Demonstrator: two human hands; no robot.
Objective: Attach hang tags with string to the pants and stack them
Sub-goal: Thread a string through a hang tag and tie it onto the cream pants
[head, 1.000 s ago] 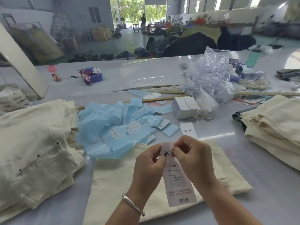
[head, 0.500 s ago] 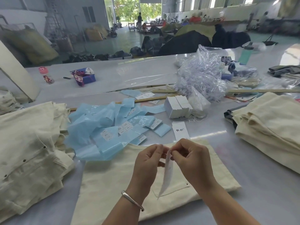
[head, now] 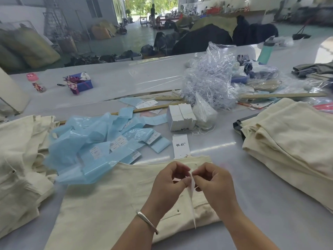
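Currently my left hand [head: 170, 179] and right hand [head: 210, 179] meet above the cream pants [head: 100, 204], which lie flat on the table [head: 270, 204]. Both sets of fingers are curled, pinching the top of a white hang tag [head: 191, 199] that hangs edge-on over the pants. String is possibly between my fingertips; I cannot tell. Beyond the pants lies a second tag [head: 180, 146], beside blue plastic bags [head: 86, 150]. Right of the pants sits a folded stack [head: 292, 141].

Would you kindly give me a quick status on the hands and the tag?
Left hand and right hand both pinch the hang tag edge-on. Tag hangs above the cream pants. No string visible. Nothing in the way.
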